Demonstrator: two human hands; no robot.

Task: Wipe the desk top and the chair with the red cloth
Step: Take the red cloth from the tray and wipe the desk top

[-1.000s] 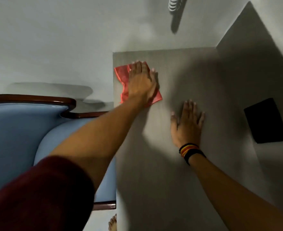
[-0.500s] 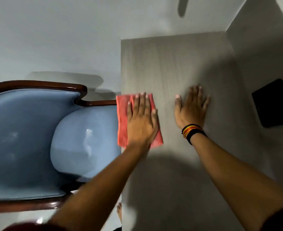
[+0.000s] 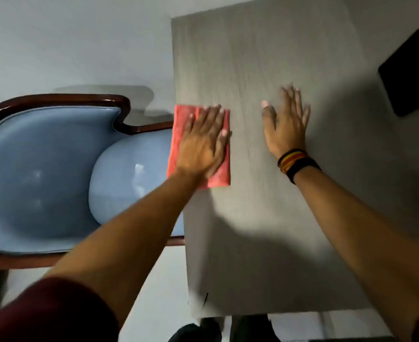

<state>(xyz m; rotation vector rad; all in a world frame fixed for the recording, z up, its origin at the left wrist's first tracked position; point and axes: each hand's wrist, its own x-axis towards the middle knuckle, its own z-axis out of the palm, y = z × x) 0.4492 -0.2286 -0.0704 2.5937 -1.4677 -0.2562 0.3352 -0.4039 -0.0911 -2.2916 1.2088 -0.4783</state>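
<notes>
The red cloth (image 3: 176,144) lies flat at the left edge of the grey desk top (image 3: 253,58), slightly overhanging it. My left hand (image 3: 203,141) presses palm-down on the cloth with fingers together. My right hand (image 3: 286,122) rests flat on the bare desk to the right, fingers spread, with dark and coloured bands on the wrist. The chair (image 3: 43,169), blue padded with a dark wooden frame, stands left of the desk, its seat tucked partly under the desk edge.
A flat black object (image 3: 410,75) lies on the desk at the far right. The pale floor (image 3: 67,40) shows beyond the chair. The desk's near edge runs across the bottom, with dark shapes below it.
My left hand has drawn the cloth from the desk's far left corner back toward me along the left edge. The right hand has stayed flat on the desk.
</notes>
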